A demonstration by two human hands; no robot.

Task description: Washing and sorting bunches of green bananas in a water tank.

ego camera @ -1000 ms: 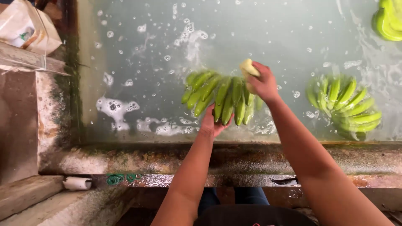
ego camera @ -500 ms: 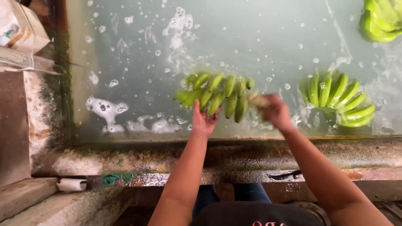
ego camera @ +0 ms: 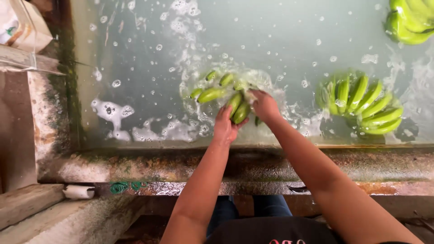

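A bunch of green bananas (ego camera: pixel 216 92) lies half sunk in the foamy water of a concrete wash tank (ego camera: pixel 235 165). My left hand (ego camera: pixel 227 125) grips the near bananas of this bunch from below. My right hand (ego camera: pixel 264 105) presses on the bunch's right side, its fingers partly under the splashing water; whether it still holds the pale sponge I cannot tell.
A second green banana bunch (ego camera: pixel 361 106) floats to the right, and a third (ego camera: pixel 409 20) sits at the top right corner. Soap foam (ego camera: pixel 110 113) drifts near the tank's left wall. A bag (ego camera: pixel 20 25) rests at upper left; a small white roll (ego camera: pixel 77 192) lies on the ledge.
The bunch has been pushed down into the water with a splash. My right hand moved from the bunch's right end onto it, and both hands shifted slightly up the tank.
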